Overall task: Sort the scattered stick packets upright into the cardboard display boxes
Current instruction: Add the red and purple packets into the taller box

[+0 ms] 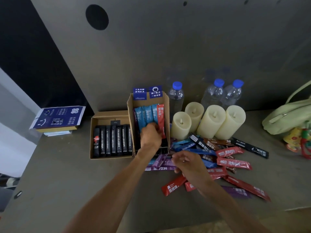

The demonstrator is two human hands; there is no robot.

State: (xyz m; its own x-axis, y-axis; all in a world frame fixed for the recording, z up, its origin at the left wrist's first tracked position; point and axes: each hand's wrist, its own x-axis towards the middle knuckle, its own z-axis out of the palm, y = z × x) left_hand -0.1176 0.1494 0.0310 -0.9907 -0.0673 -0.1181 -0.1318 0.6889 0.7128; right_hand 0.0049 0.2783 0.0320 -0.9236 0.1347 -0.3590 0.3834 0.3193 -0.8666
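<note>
Head view. Reached the left hand (pixel 150 135) into the tall box (pixel 148 103), fingers curled round the red packet (pixel 160 118). Held it standing up beside the blue packets (pixel 144 115), likely so it would not tip over. Hung the right hand (pixel 186 163) low over the loose pile (pixel 234 163) on the worktop (pixel 67 190), fingers bent. Could not tell if holding a packet or nothing. Probably put there to pick the next one. Saw black packets (pixel 112 142) lined up in the low box (pixel 104 121). Many left to sort, just in front of the candles (pixel 211 121).
</note>
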